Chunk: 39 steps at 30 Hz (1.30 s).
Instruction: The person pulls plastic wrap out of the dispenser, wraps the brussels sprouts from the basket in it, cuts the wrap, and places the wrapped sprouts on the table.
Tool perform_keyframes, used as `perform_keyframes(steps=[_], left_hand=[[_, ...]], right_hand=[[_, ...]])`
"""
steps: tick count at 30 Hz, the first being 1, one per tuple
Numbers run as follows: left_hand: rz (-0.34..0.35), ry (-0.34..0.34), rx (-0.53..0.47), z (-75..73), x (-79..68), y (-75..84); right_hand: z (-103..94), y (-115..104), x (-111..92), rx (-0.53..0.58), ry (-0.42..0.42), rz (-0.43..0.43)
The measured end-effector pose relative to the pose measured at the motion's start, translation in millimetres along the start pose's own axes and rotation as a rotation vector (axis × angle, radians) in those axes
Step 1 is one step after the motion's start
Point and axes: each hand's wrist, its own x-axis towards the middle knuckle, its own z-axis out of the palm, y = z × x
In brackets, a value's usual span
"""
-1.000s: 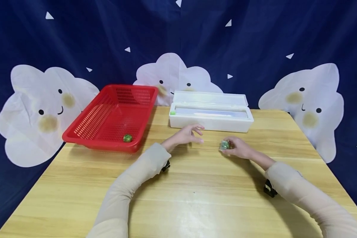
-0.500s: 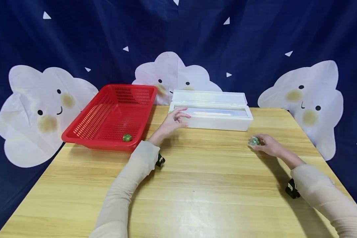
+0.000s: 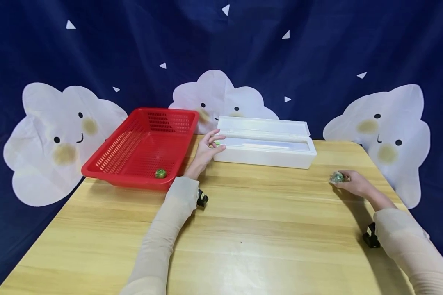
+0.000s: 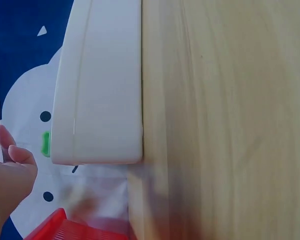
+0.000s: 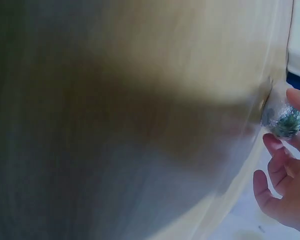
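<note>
My right hand (image 3: 355, 184) pinches a small green item in crinkled clear plastic wrap (image 3: 338, 177) over the right side of the table. In the right wrist view, thumb and fingers hold the wrapped green item (image 5: 284, 117) at its sides; its exact kind is hard to tell. At the left end of a long white box (image 3: 264, 157), lid raised, is my left hand (image 3: 204, 152), fingers loosely bent and holding nothing. A green tab (image 4: 45, 144) on that box's end lies close to the fingertips, apart from them in the left wrist view.
On the left, a red perforated basket (image 3: 123, 180) contains one small green wrapped item (image 3: 160, 173). The wooden table (image 3: 240, 229) extends in front of the white box. A dark blue curtain (image 3: 317, 53) printed with clouds hangs behind.
My right hand has carried the wrapped green item to the right. From in front of the white box, my left hand has moved left and back to its left end.
</note>
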Motion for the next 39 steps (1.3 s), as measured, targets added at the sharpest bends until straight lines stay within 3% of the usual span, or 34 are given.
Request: perform_keyframes(steps=[4,10,12,15,17,18,20,22,24,26,28,31,36,39], left_hand=[[-0.003,0.002,0.016,3.0,0.1,3.1],[0.005,0.034,0.013,-3.3,9.5,-14.4],[0.020,0.047,0.030,-6.1,12.8,-17.8],[0.024,0.072,0.041,-9.1,17.6,-19.0],[0.025,0.106,0.052,-10.1,22.6,-23.9],[0.027,0.122,0.050,-9.9,24.7,-25.5],[0.031,0.170,0.033,-8.3,28.2,-28.1],[0.020,0.228,-0.010,-6.8,31.0,-31.2],[0.001,0.272,-0.065,-5.7,32.8,-33.9],[-0.030,0.300,-0.112,-5.5,33.9,-36.8],[-0.059,0.304,-0.120,-6.0,34.7,-39.7],[-0.087,0.294,-0.069,-6.8,36.2,-42.9],[-0.075,0.289,0.036,-4.8,39.9,-50.4],[-0.104,0.238,0.102,2.2,41.5,-57.2]], right_hand=[[-7.4,6,-2,-0.001,-0.031,0.049],[-30.2,-7,6,-0.024,-0.126,0.082],[-41.1,-19,11,-0.022,-0.115,0.085],[-51.7,-35,20,0.057,-0.010,0.029],[-53.6,-41,25,0.231,0.043,-0.048],[-52.8,-43,27,0.379,0.061,-0.096],[-48.0,-42,33,0.739,0.061,-0.228],[-39.9,-41,42,1.154,0.004,-0.335],[-30.4,-37,51,1.479,-0.055,-0.410],[-21.6,-34,59,1.626,-0.062,-0.420],[-14.3,-31,65,1.655,-0.041,-0.387],[-5.4,-28,72,1.602,-0.008,-0.299],[2.4,-26,78,1.381,-0.014,-0.196],[0.1,-23,78,1.230,-0.025,-0.150]])
